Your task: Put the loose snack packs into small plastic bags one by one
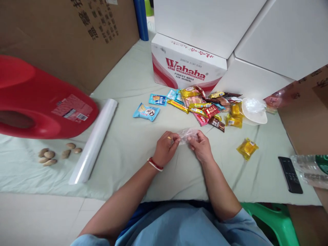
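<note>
A thin clear plastic bag (185,136) is stretched between my two hands above the cloth. My left hand (166,147), wearing a ring and a red-and-white bracelet, pinches its left side. On the other side, the fingers of my right hand (201,146) close on the plastic. Just beyond lies a heap of wrapped snacks (197,102) in yellow, red, brown and blue. A light blue snack packet (146,112) and a flat blue packet (157,99) rest left of the heap. One yellow-wrapped snack (247,149) sits apart, to the right of my right hand.
A white Wahaha carton (187,66) stands behind the snacks. At right are a white bowl (256,118) with crumpled plastic, a black phone (290,175) and a plastic bottle (307,167). At left are a plastic film roll (94,140), a red jug (46,99) and several brown nuts (49,154).
</note>
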`<state>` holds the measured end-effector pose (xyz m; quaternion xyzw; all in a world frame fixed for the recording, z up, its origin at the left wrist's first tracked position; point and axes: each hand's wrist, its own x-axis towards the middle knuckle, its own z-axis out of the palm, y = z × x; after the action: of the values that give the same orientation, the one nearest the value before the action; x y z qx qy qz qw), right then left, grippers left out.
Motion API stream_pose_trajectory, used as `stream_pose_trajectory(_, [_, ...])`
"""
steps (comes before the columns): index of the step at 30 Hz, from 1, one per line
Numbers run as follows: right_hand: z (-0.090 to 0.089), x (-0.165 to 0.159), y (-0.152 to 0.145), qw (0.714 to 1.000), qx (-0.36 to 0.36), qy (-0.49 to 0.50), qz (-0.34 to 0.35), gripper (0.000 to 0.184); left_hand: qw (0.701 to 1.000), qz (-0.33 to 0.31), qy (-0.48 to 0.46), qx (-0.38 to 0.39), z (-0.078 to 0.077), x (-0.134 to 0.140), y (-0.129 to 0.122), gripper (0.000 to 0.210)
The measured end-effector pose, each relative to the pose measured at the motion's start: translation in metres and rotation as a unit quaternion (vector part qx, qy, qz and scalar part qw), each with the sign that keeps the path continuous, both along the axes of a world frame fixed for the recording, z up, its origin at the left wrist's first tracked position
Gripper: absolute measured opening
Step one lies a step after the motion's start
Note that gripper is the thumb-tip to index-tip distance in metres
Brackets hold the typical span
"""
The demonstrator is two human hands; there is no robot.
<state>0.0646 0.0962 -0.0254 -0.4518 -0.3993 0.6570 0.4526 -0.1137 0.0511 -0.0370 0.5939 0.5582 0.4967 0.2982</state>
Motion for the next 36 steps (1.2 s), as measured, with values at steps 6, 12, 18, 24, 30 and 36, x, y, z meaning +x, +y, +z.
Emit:
stream_pose_trajectory(6, [0.005, 0.021, 0.012, 0.997, -0.06, 0.027, -0.036, 0.044, 0.951, 0.046, -0.296, -0.08, 0.001, -0.009, 0.009, 0.035])
stream_pose_trajectory(12, [0.004, 0.028, 0.017, 0.996, -0.052, 0.007, -0.067, 0.051, 0.882, 0.012, -0.443, -0.16, 0.007, -0.011, 0.013, 0.058])
stream_pose_trajectory(18, [-0.003, 0.016, 0.008, 0.989, 0.061, -0.115, -0.073, 0.051, 0.901, 0.012, -0.414, -0.128, 0.004, -0.005, 0.012, 0.057])
stream_pose_trajectory(24, [-0.003, 0.026, 0.008, 0.978, 0.063, -0.189, -0.067, 0.034, 0.931, 0.066, -0.348, -0.09, 0.0, -0.006, 0.015, 0.045])
stream_pose_trajectory(30, [0.007, 0.085, -0.003, 0.974, 0.015, -0.171, -0.146, 0.041, 0.925, 0.153, -0.336, -0.089, -0.007, -0.016, 0.022, 0.034])
stream_pose_trajectory(36, [0.009, 0.128, -0.048, 0.916, 0.052, -0.385, -0.101, 0.04, 0.941, 0.141, -0.293, -0.096, -0.007, -0.014, 0.022, 0.029])
